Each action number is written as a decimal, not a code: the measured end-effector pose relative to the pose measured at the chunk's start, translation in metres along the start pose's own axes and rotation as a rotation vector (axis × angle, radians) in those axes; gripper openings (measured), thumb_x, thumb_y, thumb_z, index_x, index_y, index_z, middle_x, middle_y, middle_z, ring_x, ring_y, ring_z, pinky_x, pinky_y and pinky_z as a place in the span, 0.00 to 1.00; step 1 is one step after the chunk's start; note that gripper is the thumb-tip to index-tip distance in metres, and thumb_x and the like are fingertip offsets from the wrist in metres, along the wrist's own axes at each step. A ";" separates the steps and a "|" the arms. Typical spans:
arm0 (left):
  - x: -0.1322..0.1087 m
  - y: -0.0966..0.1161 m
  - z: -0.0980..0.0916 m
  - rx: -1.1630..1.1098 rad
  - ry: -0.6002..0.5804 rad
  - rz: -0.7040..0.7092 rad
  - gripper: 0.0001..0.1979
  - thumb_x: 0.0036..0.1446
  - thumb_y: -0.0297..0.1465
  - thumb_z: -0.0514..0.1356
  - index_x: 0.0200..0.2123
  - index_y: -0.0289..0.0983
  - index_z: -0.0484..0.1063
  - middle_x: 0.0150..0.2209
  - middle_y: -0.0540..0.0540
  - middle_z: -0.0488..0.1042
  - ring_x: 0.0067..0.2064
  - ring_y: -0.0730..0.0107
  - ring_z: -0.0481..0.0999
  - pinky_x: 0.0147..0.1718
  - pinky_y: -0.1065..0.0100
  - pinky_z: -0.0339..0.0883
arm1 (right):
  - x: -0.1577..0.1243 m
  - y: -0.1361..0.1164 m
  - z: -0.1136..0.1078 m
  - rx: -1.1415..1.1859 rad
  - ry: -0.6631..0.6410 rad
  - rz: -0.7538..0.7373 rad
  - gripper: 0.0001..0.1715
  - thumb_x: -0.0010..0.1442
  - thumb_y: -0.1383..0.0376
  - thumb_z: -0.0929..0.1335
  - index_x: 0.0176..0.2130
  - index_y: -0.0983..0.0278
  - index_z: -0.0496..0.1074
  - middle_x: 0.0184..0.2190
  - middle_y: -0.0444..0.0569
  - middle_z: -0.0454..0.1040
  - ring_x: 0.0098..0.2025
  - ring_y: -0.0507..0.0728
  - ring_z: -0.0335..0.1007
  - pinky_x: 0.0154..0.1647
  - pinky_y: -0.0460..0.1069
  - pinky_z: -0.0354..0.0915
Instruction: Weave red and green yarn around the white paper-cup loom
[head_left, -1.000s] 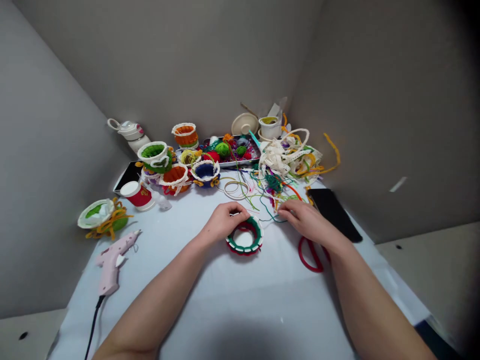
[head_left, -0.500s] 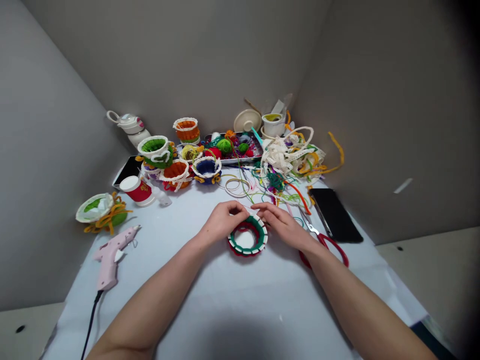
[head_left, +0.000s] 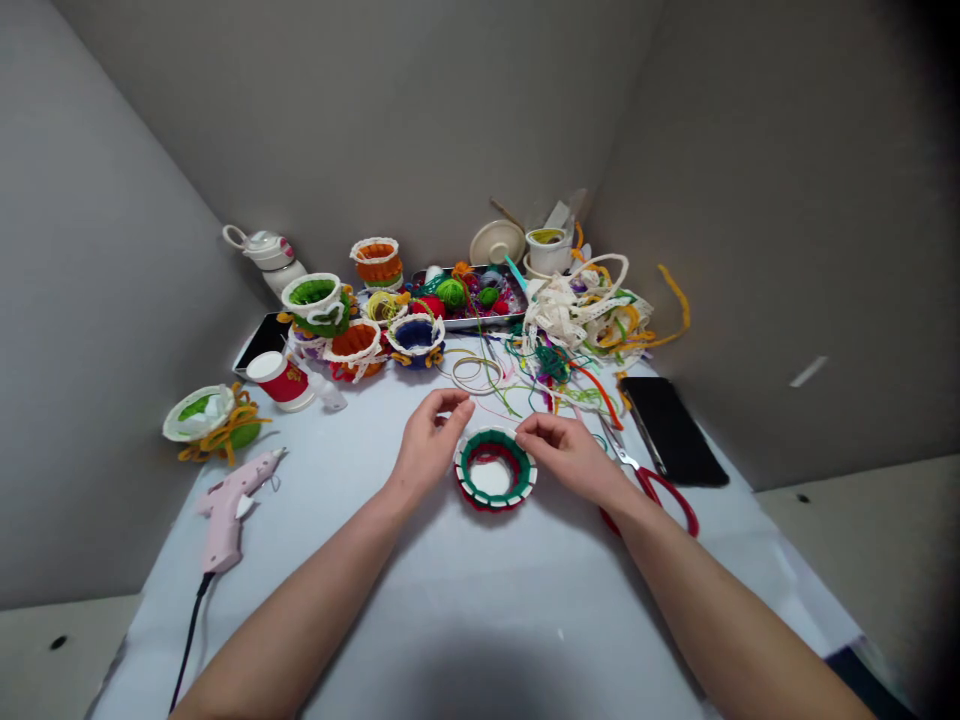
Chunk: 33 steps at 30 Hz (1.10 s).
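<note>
A small woven cup [head_left: 495, 500] stands upright on the table, with green and dark red yarn wound between white slats and its white inner bottom showing. At its upper left, slightly apart from the rim, my left hand [head_left: 433, 440] has thumb and forefinger pinched together. A thin pink thread [head_left: 495, 411] runs from near those fingertips toward my right hand. My right hand [head_left: 566, 450] is closed at the cup's right rim, its thumb and forefinger pinching there. Whether the thread also passes between the right fingers cannot be made out.
Red-handled scissors [head_left: 649, 480] and a black phone [head_left: 673, 430] lie at right. A pink glue gun [head_left: 225, 510] with its cord lies at left. Several woven baskets [head_left: 352, 345], a tray of yarn balls [head_left: 480, 322] and tangled cords [head_left: 577, 315] stretch along the back.
My left hand has moved off the cup's rim, left and slightly up. My right fingers have come down onto the right rim. The cup has hardly moved.
</note>
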<state>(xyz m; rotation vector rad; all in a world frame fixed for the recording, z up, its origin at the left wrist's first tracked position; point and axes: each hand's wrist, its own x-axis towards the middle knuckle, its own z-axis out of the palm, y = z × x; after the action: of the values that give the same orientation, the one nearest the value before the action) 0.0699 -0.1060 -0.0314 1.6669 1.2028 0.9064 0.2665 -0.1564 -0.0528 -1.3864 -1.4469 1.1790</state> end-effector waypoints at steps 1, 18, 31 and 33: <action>-0.007 0.001 -0.001 0.070 0.062 0.096 0.17 0.61 0.42 0.54 0.45 0.36 0.70 0.49 0.40 0.74 0.51 0.63 0.71 0.50 0.62 0.65 | 0.000 0.001 0.000 -0.004 0.002 0.000 0.14 0.59 0.56 0.66 0.31 0.64 0.70 0.27 0.44 0.69 0.30 0.53 0.64 0.32 0.48 0.60; -0.048 -0.007 0.012 0.630 -0.263 0.379 0.37 0.59 0.48 0.54 0.66 0.33 0.52 0.68 0.34 0.50 0.69 0.50 0.49 0.65 0.47 0.48 | 0.001 0.007 0.008 0.130 0.002 0.100 0.16 0.58 0.53 0.66 0.31 0.64 0.70 0.24 0.42 0.65 0.27 0.51 0.59 0.30 0.47 0.60; -0.028 -0.004 -0.012 -0.174 -0.058 -0.337 0.19 0.51 0.44 0.62 0.37 0.34 0.68 0.33 0.47 0.72 0.34 0.72 0.70 0.34 0.70 0.64 | 0.007 -0.017 -0.008 -0.194 0.011 -0.057 0.16 0.60 0.54 0.66 0.38 0.64 0.73 0.37 0.49 0.76 0.39 0.56 0.69 0.41 0.50 0.63; -0.026 -0.007 -0.013 -0.203 -0.091 -0.358 0.19 0.49 0.44 0.63 0.33 0.34 0.69 0.28 0.50 0.71 0.30 0.74 0.67 0.30 0.72 0.60 | 0.016 -0.026 -0.007 -0.238 -0.020 -0.080 0.16 0.60 0.54 0.66 0.36 0.64 0.74 0.35 0.48 0.76 0.38 0.56 0.69 0.39 0.49 0.63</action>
<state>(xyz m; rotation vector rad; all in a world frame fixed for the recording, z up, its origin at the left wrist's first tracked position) 0.0487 -0.1267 -0.0352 1.2667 1.2515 0.6959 0.2655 -0.1388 -0.0266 -1.4633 -1.6840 0.9977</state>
